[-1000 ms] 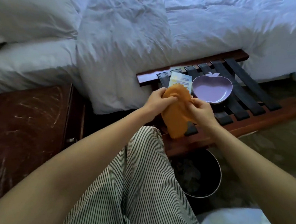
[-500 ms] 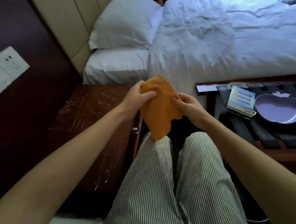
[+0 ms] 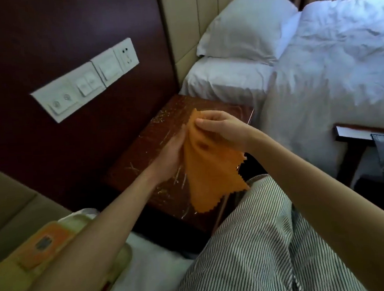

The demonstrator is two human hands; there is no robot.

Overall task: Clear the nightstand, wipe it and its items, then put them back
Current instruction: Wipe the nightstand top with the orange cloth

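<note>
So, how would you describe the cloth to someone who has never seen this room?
Find the white bed; the scratched dark nightstand stands beside its pillow. Over it the left hand and right hand hold the cloth: orange with zigzag edges, bright against the wood.

Both bare arms reach forward and meet in the middle. The left hand (image 3: 170, 157) is the lower one. It holds the side of the orange cloth (image 3: 209, 176), and its fingers are hidden behind it. The right hand (image 3: 221, 129) is higher, with its wrist bent. Its thumb and fingers pinch the top of the cloth. The two hands are very close together.
</note>
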